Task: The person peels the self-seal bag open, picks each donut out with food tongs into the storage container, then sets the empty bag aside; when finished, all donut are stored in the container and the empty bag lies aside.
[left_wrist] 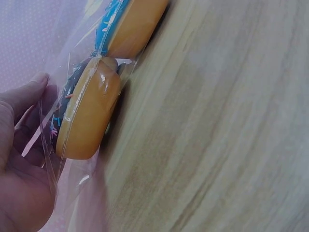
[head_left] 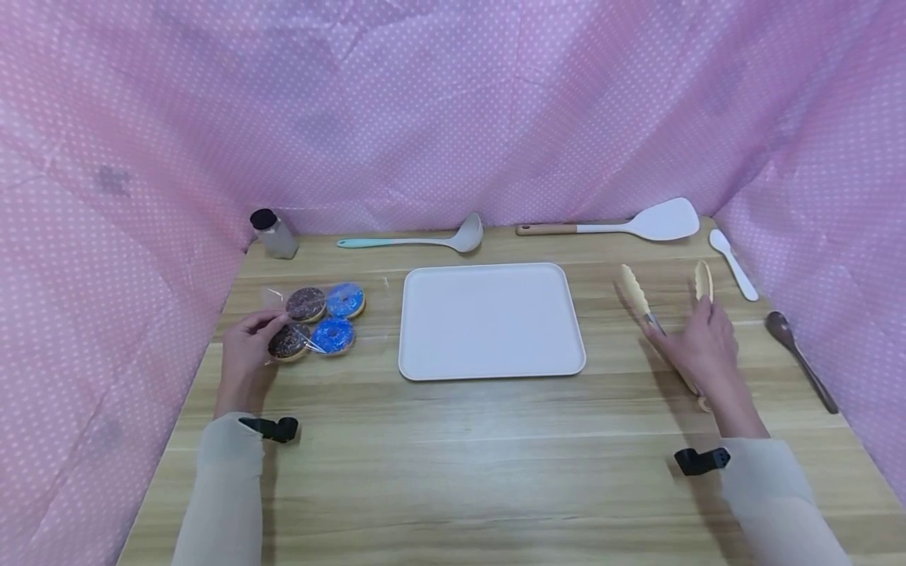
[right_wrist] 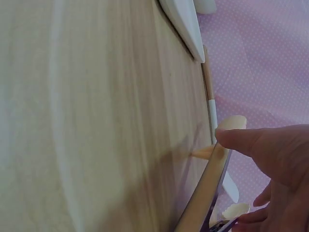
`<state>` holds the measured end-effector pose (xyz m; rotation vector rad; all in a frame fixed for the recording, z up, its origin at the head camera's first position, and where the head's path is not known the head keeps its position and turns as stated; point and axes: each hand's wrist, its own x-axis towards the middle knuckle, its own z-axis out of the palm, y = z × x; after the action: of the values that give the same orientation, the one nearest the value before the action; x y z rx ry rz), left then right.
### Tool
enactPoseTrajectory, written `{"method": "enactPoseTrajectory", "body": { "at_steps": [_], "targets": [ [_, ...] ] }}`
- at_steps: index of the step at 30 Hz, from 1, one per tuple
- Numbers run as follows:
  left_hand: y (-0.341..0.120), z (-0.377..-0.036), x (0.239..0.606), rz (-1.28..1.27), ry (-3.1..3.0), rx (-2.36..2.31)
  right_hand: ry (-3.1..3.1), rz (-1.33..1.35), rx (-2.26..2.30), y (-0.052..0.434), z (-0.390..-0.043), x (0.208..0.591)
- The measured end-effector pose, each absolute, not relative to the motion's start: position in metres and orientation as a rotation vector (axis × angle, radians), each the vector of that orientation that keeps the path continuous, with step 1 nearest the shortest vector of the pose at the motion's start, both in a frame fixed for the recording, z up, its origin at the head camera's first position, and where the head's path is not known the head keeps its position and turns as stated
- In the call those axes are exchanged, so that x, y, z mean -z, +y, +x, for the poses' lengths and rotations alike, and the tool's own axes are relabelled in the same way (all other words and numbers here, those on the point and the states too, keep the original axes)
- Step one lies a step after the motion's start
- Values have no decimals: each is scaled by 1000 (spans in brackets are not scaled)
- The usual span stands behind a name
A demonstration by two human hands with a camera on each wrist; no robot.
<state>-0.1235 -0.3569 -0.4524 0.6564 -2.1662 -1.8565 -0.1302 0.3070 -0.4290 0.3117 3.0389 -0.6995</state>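
Observation:
My left hand pinches the left edge of a clear plastic bag of donuts. Inside are two chocolate donuts with sprinkles and two blue ones; in the left wrist view the bag stands close against the tabletop. On the right, my right hand holds a pair of tongs with cream scalloped tips spread apart, pointing away from me. The right wrist view shows the thumb on one arm of the tongs and fingers at the other. Part of their handle is hidden by the hand.
A white tray lies mid-table. Behind it are a ladle and a spatula. A black-capped jar stands back left. A white spoon and a brown spoon lie along the right edge. Pink dotted cloth surrounds the table.

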Motion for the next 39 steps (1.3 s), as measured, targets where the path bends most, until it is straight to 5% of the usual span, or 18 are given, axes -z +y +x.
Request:
{"method": "enactPoseTrajectory", "body": {
  "at_steps": [28, 39],
  "targets": [
    [-360, -125, 453, 642, -2356, 1668, 2928, 415, 782, 314, -125, 435],
    [-359, -126, 455, 662, -2168, 1860, 3068, 256, 1024, 270, -143, 413]
  ]
}}
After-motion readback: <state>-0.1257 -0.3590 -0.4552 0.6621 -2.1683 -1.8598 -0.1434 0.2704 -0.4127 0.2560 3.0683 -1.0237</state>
